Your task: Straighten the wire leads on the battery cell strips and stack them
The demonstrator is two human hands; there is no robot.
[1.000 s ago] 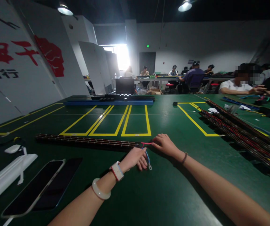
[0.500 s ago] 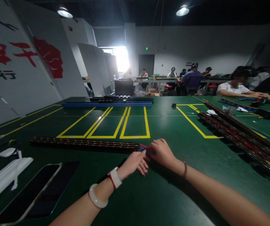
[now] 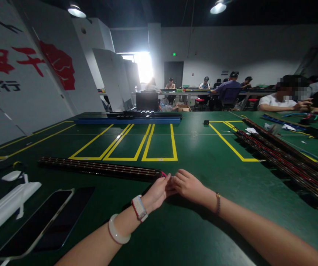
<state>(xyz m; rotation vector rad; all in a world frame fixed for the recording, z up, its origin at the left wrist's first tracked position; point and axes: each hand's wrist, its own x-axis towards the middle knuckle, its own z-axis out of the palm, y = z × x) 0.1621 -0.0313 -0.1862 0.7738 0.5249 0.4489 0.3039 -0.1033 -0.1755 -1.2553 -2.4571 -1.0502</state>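
– Since your left hand [image 3: 157, 192] pinches the red wires [image 3: 163, 174] at the right end of the dark strips [image 3: 100, 168], what could go wrong?
– Pull too hard and you might strain the wire roots, or drag the strips askew on the worktop [image 3: 203, 221].
– And your right hand [image 3: 189, 186]?
– You have it curled closed beyond that end, against your left; I can't tell what it grips. With your fingers hiding the wires, one could twist unnoticed.
– The strips themselves?
– They lie flat, stretching leftward from your hands.
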